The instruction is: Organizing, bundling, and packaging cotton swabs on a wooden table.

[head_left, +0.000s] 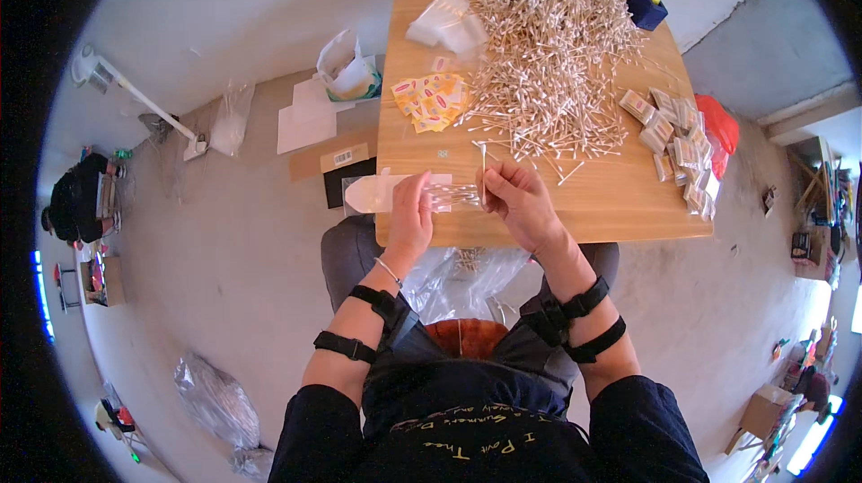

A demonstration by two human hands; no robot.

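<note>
Left hand [414, 214]: closed on a clear swab packet [441, 198] above the near edge of the wooden surface [620, 214]; finger contact partly hidden.
Right hand [514, 198]: thumb and fingers pinched together on a single cotton swab [483, 160], held upright beside the packet.
Swab packet: lies between both hands, cotton tips visible inside, pointing towards the right hand.
Swab heap [552, 43]: loose, covers the far middle of the surface, strays scattered at its near edge.
Yellow cards [429, 101]: loose pile, left of the heap.
Clear sleeves [446, 23]: stacked beyond the cards.
Filled packs [680, 137]: clustered at the right edge, next to a red bag [721, 128].
</note>
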